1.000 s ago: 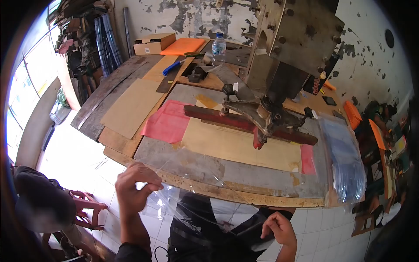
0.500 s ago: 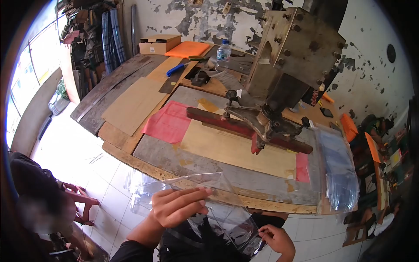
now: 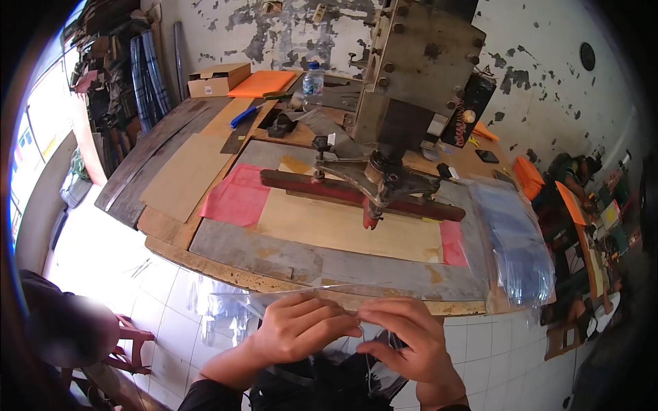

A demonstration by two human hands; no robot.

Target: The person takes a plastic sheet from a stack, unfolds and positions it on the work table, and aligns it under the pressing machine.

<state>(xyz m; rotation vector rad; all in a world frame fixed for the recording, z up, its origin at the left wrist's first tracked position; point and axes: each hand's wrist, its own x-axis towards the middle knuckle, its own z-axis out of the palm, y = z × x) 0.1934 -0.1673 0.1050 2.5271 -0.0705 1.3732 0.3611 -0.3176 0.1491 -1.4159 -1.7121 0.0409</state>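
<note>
Clear, thin, glossy plastic sheet [image 3: 226, 308] is at lower ctr of frame, in front of the bench [image 3: 205, 259], spreading out to the L below its worn wooden front edge. L hand [image 3: 301, 332], lower ctr, is curled closed w/ the sheet's edge under its fingers; thumb mostly hidden. R hand [image 3: 411, 342], just to the R, has thumb & fingers apart in a half-open curve, fingertips about at L hand's; can't tell if it grips the film too.

Handling, my judgement: v. light, floppy, slippery, prob. static-clingy; creases & scratches easily. Best held by opp. corners or edges, thumb-&-finger pinch, light tension so it doesn't fold on itself.

Beyond the hands, mid-frame: flat grey plate [image 3: 240, 240] w/ long cream sheet [image 3: 322, 229] & pink sheet [image 3: 236, 195] lying on it, under a dark red metal bar [image 3: 301, 183] on the press. Stack of clear bluish plastic sheets [image 3: 517, 240] at R end of bench, R of ctr.
</note>
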